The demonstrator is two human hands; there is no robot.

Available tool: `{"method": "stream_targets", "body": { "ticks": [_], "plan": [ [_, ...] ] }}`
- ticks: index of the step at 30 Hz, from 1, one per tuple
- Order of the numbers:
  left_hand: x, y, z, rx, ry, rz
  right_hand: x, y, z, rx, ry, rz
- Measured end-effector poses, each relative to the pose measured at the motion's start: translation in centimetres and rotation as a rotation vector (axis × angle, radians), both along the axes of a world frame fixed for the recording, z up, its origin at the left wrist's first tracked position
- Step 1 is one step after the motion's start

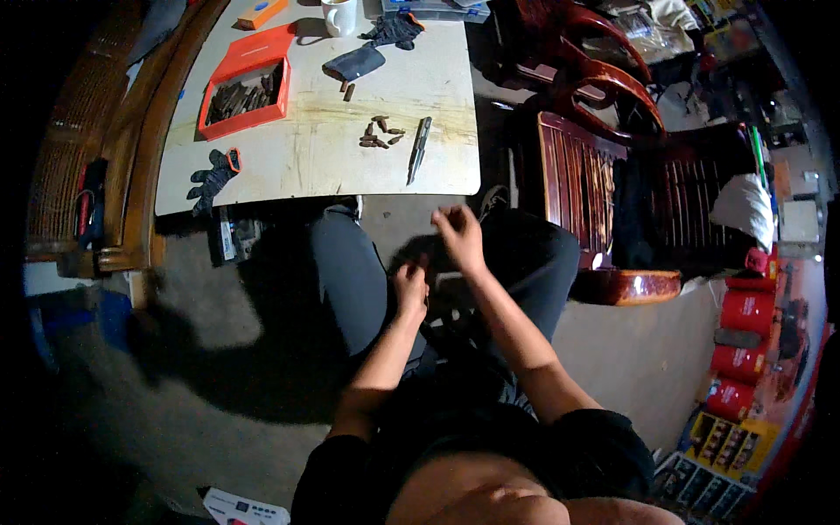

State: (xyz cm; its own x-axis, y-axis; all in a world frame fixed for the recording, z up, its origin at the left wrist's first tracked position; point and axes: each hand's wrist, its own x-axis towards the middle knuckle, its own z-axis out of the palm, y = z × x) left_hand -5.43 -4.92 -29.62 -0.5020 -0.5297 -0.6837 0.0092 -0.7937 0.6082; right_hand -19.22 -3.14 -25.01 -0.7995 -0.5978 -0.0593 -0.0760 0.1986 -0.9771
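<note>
Both hands are above my lap, just off the table's near edge. My left hand (411, 289) is curled closed over the gap between my knees; whatever its fingers hold is too dark and small to make out. Higher and to the right, my right hand (460, 238) has thumb and fingers drawn together, and anything between them cannot be made out. On the white table (306, 171) in front of me lie several small brown tapered pieces (376, 140). Beside them rests a slim grey metal tool (419, 150), resembling a utility knife.
An open red box (287, 96) holds many dark slender pieces. Dark gloves (214, 179) lie at the table's left and far side, near a grey pouch (354, 63) and a white mug (339, 17). A dark red wooden chair (577, 175) stands right; red containers (744, 315) stand beyond.
</note>
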Motion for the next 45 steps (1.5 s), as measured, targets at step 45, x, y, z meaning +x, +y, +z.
{"method": "stream_targets", "body": {
  "ticks": [45],
  "plan": [
    [5.3,4.8,25.5,-1.214,0.339,-0.060,8.5,12.4,18.0,-0.866,-0.026,0.178]
  ]
}}
